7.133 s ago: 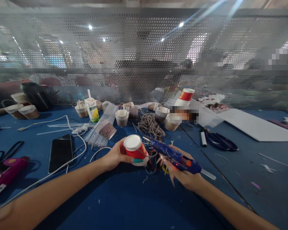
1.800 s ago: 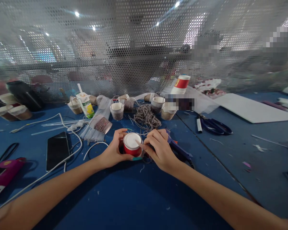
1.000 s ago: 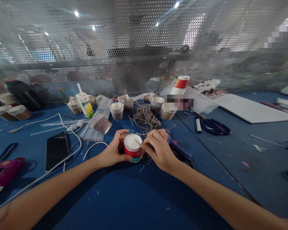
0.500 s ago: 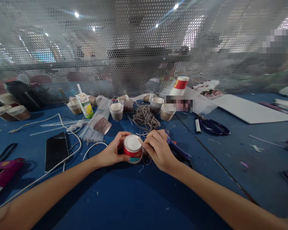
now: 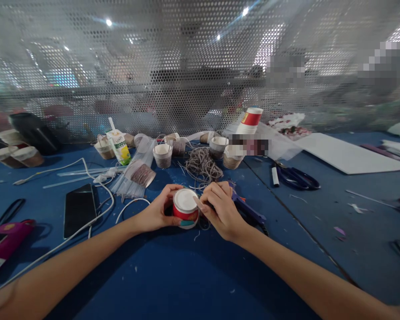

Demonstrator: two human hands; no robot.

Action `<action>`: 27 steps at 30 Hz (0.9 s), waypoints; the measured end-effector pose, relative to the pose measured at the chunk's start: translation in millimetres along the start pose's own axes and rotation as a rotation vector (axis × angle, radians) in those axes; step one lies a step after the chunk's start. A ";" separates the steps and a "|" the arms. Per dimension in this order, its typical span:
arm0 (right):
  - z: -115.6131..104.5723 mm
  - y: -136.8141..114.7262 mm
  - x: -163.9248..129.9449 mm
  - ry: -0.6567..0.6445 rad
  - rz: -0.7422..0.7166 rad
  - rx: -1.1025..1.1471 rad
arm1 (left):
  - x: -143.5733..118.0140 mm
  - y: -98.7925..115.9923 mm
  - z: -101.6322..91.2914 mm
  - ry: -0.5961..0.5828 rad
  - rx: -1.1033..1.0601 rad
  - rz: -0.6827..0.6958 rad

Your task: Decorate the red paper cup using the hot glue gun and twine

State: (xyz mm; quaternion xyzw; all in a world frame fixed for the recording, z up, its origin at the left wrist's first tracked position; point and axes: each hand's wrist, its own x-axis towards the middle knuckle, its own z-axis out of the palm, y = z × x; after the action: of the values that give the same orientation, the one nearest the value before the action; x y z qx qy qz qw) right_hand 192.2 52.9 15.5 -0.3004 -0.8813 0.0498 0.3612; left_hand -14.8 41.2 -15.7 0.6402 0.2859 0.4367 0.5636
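My left hand (image 5: 160,209) is wrapped around a red and white paper cup (image 5: 186,216), which stands upside down on the blue table with its white base upward. At the cup's right side is my right hand (image 5: 222,209), thumb and fingers pinched together. Whatever they pinch is hidden. A few loops of grey cord (image 5: 204,222) lie on the table below these fingers, beside the cup. Just behind them rests a tangled heap of the same grey cord (image 5: 203,165). A blue glue gun (image 5: 248,210) lies right of my right hand, partly covered by it.
Several cord-wrapped cups (image 5: 162,154) with handles stand along the back. At left lie a phone (image 5: 80,210), a white cable (image 5: 111,200) and a magenta power strip (image 5: 8,242). Scissors (image 5: 296,178), a marker (image 5: 275,176) and a white board (image 5: 351,153) are at right.
Almost nothing differs. Both hands stay at the cup, and the right fingertips have shifted very slightly along its side; the whole view has moved a few pixels.
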 end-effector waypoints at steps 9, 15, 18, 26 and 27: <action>1.5 0.5 0.5 -0.012 -0.004 0.004 | -3.4 2.3 -4.5 -0.011 -0.080 -0.035; 2.4 0.1 -0.3 -0.001 0.007 -0.035 | -2.7 1.9 -1.3 0.040 -0.031 0.004; 2.9 1.0 -0.8 -0.005 0.002 -0.040 | -1.9 2.8 -1.0 0.045 -0.001 0.017; 2.4 -0.4 0.7 -0.023 0.004 -0.017 | -1.4 1.2 -2.5 0.033 -0.002 0.067; 2.2 -1.0 0.9 -0.019 0.000 -0.016 | -1.3 1.0 -2.0 0.044 0.002 0.051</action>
State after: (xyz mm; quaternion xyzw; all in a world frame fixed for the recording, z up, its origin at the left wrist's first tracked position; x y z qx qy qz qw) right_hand 189.8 52.8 14.8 -0.3029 -0.8850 0.0457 0.3505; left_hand -17.3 40.8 -15.2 0.6381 0.2823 0.4647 0.5451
